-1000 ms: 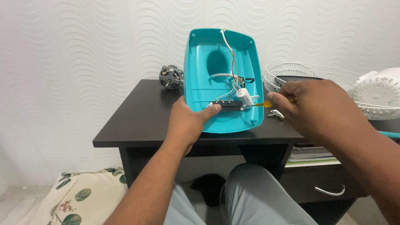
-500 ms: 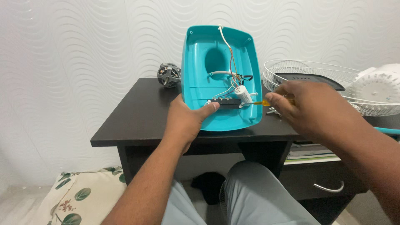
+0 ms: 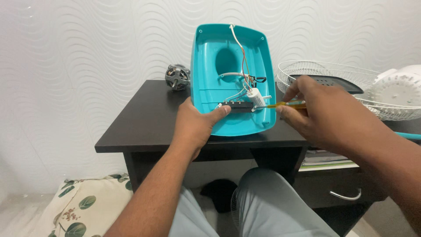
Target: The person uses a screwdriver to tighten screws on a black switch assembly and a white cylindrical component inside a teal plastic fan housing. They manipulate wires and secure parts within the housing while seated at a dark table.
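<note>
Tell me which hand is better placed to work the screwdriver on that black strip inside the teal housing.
Right. The right hand already grips the yellow screwdriver, its tip near the black strip. The left hand is braced on the teal housing, thumb on its lower edge, probably best kept steadying it.

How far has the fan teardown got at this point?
Done: the motor, wire grilles and white cover lie apart on the desk. In hand: left hand props the teal base; right hand works a screwdriver at the switch block. Left: wires and capacitor.
</note>
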